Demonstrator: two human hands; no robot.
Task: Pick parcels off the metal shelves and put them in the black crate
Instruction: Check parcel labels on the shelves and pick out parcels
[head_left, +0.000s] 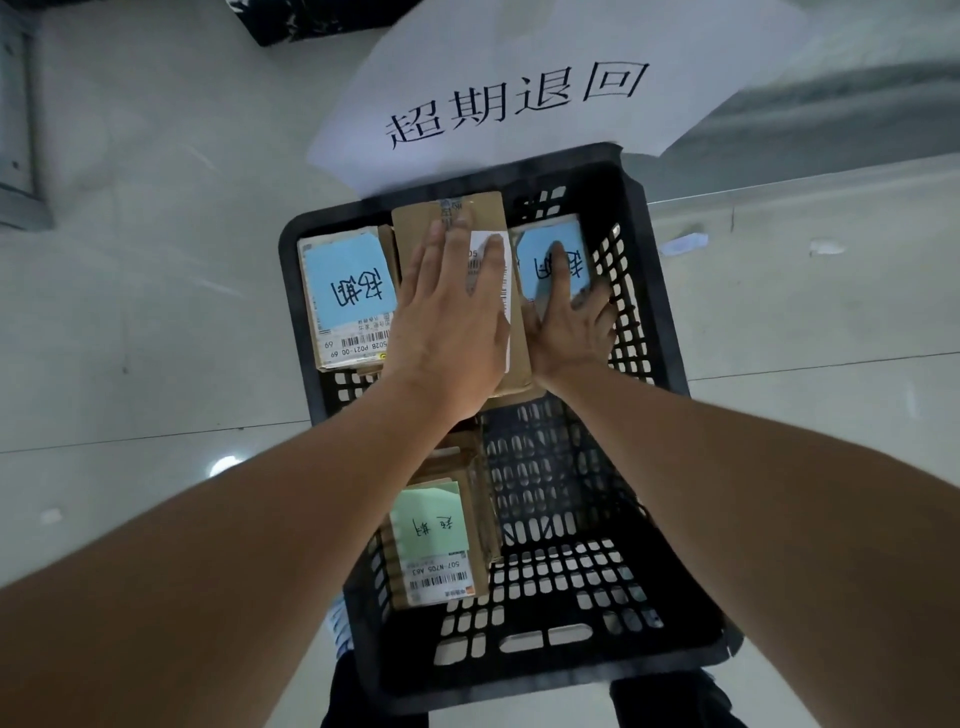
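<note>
Now left hand (453, 317) flat on middle parcel (457, 213), right hand (569, 325) seemingly flat on blue-labelled parcel (545, 244), black crate (665, 519)

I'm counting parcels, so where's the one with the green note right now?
In the head view, the parcel with the green note sits in the black crate, near side, left of centre, beside the left forearm.

A pale tiled floor (156, 291) carries a black crate (654, 660), which stands directly under both hands. Beyond the fingertips, a white paper sheet (519, 67) with black handwritten characters lies on the tiles, touching the crate's far rim. Small white scraps (685, 243) lie right of the right hand (569, 325).
</note>
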